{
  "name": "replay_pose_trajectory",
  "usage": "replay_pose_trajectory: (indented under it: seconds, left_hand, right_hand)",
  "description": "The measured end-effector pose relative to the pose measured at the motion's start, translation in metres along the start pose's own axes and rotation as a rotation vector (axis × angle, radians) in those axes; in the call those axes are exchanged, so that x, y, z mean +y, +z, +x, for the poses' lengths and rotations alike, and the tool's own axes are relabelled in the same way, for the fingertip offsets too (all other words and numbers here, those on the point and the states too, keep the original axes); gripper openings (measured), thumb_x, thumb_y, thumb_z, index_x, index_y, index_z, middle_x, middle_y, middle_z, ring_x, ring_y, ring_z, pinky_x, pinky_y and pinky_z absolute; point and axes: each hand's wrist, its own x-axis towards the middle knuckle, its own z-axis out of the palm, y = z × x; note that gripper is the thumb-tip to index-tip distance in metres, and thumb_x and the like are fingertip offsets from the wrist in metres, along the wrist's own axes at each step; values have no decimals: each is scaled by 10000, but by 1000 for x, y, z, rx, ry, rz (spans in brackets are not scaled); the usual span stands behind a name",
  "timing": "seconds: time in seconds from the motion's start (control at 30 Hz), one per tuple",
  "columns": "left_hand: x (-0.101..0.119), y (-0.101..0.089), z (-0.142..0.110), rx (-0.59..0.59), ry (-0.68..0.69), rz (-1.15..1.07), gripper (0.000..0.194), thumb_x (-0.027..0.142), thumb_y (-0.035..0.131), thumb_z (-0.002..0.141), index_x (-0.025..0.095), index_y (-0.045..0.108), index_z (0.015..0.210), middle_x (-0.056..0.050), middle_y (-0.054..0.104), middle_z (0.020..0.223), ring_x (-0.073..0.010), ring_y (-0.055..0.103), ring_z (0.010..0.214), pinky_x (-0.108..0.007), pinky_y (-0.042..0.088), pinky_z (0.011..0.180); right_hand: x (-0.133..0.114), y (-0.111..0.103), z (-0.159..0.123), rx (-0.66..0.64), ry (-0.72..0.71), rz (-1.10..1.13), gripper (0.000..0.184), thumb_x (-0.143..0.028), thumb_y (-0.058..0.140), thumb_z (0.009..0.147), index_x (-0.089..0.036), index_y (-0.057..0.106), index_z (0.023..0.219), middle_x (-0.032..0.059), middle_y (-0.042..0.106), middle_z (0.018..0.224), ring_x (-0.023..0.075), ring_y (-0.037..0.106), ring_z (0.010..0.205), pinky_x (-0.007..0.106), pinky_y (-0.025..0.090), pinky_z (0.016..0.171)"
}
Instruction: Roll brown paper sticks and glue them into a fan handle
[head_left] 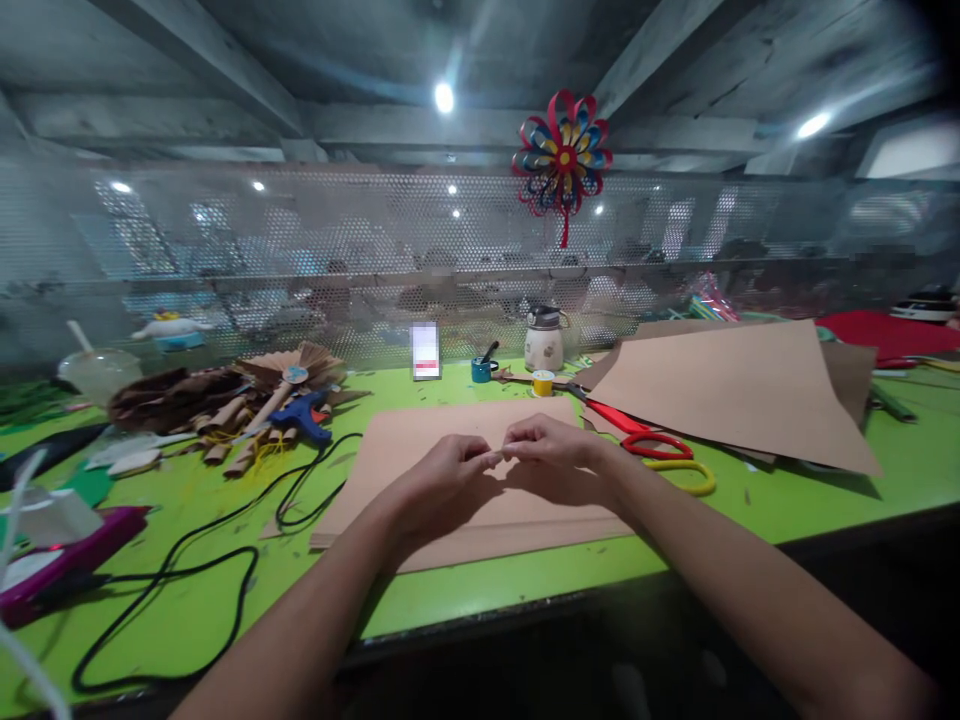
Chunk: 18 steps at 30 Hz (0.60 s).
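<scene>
- two hands of mine meet at the fingertips over the stacked kraft paper [401, 440]: left hand [454, 465] and right hand [546, 440] both pinched narrow; i cannot tell whether anything small sits between them.
- the paper lies flat on the green table [465, 600] before me, partly covered by my hands and their shadow.
- on its left, a blue glue gun [301, 415] and a looping black cable [247, 500], running close to the paper's edge.
- on its right, red-handled scissors [658, 442] and a large loose kraft sheet [727, 390].
- behind it, a yellow spool [542, 384], a teal cup [482, 371] and a dark-lidded flask [544, 345].
</scene>
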Motion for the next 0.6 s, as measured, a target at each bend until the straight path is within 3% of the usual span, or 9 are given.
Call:
replay_pose_trajectory:
  seconds: [0.2, 0.37, 0.6]
  left_hand:
    - [-4, -13, -4, -53, -19, 59, 329, 417, 467, 863, 144, 632, 783, -9, 545, 619, -135, 452, 565, -253, 352, 555]
    - [-2, -11, -1, 8, -6, 116, 313, 385, 455, 858, 144, 644, 795, -45, 639, 743, -178, 546, 694, -268, 409, 641]
    - [-9, -4, 1, 58, 53, 145, 302, 365, 451, 861, 146, 652, 814, -63, 668, 787, -194, 573, 742, -277, 412, 663]
  right_hand:
    - [2, -4, -2, 87, 33, -87, 262, -358, 537, 870, -134, 598, 749, -41, 449, 607, 91, 377, 558, 222, 301, 539]
    - [2, -9, -3, 74, 30, -168, 254, -344, 516, 886, -133, 610, 779, -22, 508, 651, 99, 435, 584, 218, 335, 551]
    - [-12, 0, -4, 93, 7, -482, 305, -388, 480, 921, -152, 668, 881, 53, 653, 809, 141, 535, 689, 233, 369, 603]
